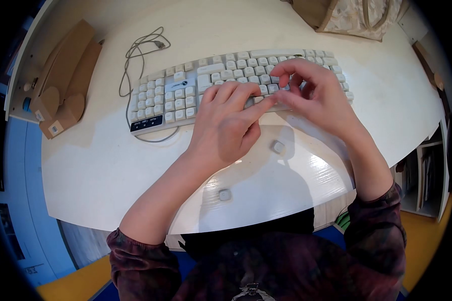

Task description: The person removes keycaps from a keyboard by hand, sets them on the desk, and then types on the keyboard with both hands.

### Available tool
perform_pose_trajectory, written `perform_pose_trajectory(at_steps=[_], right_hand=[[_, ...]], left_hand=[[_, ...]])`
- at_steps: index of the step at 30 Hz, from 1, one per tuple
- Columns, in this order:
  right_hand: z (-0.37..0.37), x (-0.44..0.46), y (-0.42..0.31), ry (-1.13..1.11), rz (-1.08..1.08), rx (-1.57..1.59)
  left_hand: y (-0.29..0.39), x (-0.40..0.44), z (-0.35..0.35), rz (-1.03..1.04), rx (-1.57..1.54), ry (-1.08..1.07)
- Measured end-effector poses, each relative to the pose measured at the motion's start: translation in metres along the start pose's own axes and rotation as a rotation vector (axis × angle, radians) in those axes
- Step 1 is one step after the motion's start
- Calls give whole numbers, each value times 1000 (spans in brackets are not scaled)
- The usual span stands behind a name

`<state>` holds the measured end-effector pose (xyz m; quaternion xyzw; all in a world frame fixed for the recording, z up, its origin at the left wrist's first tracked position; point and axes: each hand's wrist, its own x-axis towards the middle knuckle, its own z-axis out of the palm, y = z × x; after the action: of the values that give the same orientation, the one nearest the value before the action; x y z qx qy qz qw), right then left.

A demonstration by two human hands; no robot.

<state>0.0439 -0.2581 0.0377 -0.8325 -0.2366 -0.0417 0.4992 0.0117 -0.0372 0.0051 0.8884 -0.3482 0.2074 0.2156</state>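
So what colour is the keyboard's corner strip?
The strip is black, seen best in the head view.

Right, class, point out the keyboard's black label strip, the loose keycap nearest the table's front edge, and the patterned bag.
Black label strip (146, 123), head view: its middle.
Loose keycap (224, 194), head view: its upward face.
Patterned bag (345, 20), head view: its side.

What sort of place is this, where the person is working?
Probably a home or office workspace, though I cannot tell which. A keyboard lies on a white desk, and at the right an open shelf holds what look like upright papers.
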Motion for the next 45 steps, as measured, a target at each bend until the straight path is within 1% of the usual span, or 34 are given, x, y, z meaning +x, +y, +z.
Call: perform_pose_trajectory(at_steps=[2, 5, 8, 10, 11, 14, 17, 20, 23, 26, 29, 30, 33, 34, 39, 42, 45], right_hand=[[0, 1, 5, 58, 4, 59], [-1, -5, 5, 60, -112, 84], [-3, -16, -7, -161, -437, 54], [7, -27, -19, -367, -545, -44], [16, -33, -16, -396, -684, -127], [38, -50, -14, -534, -682, -85], [47, -54, -18, -519, -710, -210], [49, -55, -22, -611, -762, -336], [47, -55, -26, -699, -726, -424], [46, -52, -22, -757, -333, -180], [39, -44, -8, -436, -480, -12], [30, -38, -13, -463, -294, 91], [17, -26, -15, -210, -302, 122], [15, -24, -15, -138, -319, 74], [11, -20, -7, -30, -331, -21], [11, -20, -6, -13, -338, -42], [13, -21, -6, -22, -325, -38]], left_hand=[[0, 0, 0, 2, -3, 0], [-1, -1, 0, 5, -15, 6], [3, 5, 7, 36, -23, 49], [-1, 4, 12, 53, -23, 89], [-2, 3, 14, 62, -24, 105], [-2, 3, 17, 64, -7, 127], [-3, 2, 19, 71, 11, 141], [-1, 2, 18, 68, 16, 134], [-2, 2, 17, 64, 11, 123], [-5, 0, 17, 69, -1, 128], [-6, 1, 11, 67, -53, 100], [-7, 1, 8, 63, -77, 85], [-6, 0, 5, 48, -137, 96], [-8, 0, 6, 42, -179, 110], [-11, -2, 2, -20, -416, 119], [-5, 2, -3, 20, -471, 143], [-8, 2, 0, 8, -424, 103]])
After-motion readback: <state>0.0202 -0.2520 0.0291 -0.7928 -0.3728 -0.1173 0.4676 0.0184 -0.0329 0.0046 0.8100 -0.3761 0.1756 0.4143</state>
